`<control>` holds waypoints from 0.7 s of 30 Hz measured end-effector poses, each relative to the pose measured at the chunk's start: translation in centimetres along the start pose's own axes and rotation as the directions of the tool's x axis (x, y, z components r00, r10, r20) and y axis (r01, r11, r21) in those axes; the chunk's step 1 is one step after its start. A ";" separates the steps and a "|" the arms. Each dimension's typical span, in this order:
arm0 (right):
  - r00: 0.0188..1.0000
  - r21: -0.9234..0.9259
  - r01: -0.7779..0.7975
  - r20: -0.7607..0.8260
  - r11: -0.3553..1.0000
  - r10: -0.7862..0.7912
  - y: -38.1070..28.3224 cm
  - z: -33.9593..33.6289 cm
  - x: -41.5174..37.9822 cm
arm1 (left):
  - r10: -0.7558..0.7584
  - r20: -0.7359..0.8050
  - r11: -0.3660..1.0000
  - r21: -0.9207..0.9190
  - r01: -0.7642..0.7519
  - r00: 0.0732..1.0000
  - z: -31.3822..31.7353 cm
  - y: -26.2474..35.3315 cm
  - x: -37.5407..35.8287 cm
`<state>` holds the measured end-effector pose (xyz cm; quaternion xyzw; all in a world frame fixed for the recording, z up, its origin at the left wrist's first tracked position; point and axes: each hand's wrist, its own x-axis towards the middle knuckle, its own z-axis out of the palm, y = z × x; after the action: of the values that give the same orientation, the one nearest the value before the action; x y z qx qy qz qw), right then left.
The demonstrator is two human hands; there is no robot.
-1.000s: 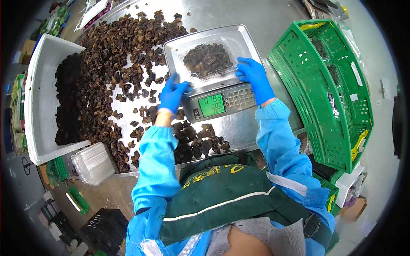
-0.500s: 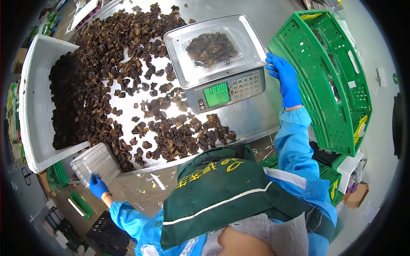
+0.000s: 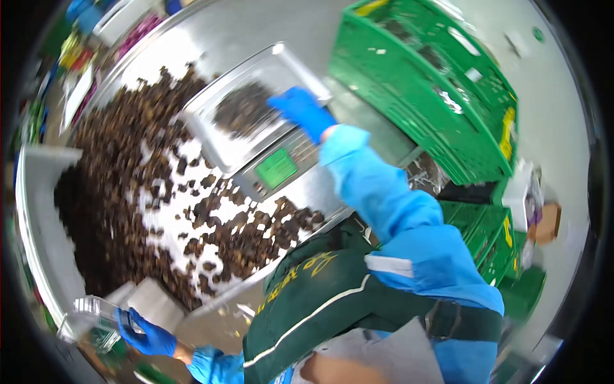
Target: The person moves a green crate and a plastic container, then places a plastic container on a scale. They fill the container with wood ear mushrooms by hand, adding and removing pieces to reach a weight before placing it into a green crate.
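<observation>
My left hand (image 3: 148, 333), in a blue glove, holds a clear plastic container (image 3: 96, 317) by its edge at the lower left. My right hand (image 3: 304, 112), also blue-gloved, is at the right side of the filled tray (image 3: 243, 109) on the scale's metal pan (image 3: 286, 61); its fingers are closed at the tray's edge, and motion blur hides the exact contact. Dark brown pieces lie in that tray. The scale (image 3: 277, 168) has a green display, its digits blurred. Loose dark fungus-like pieces (image 3: 128, 147) are spread beside the scale.
A white foam box (image 3: 38, 211) holding dark pieces stands at the left. A stack of clear containers (image 3: 153, 304) sits near the table's front edge. Green crates (image 3: 416, 96) stand at the right, with more crates (image 3: 480, 240) below them.
The view has turned and blurred. My right hand has moved from the pan's right edge to the filled tray. My left hand has left the container stack and now holds a separate container.
</observation>
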<state>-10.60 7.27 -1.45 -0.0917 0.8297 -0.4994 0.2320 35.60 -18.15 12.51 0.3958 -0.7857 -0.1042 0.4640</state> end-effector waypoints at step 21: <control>0.771 -0.701 -0.128 -0.515 0.702 -0.374 15.5 -62.4 -21.0 | 0.493 0.505 0.816 -0.550 -0.175 0.709 30.1 23.0 -10.4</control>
<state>-20.74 71.89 15.78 -0.0613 0.9742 -0.1619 -0.1448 1.73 -1.48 1.50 0.0612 -0.9051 -0.3255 0.2667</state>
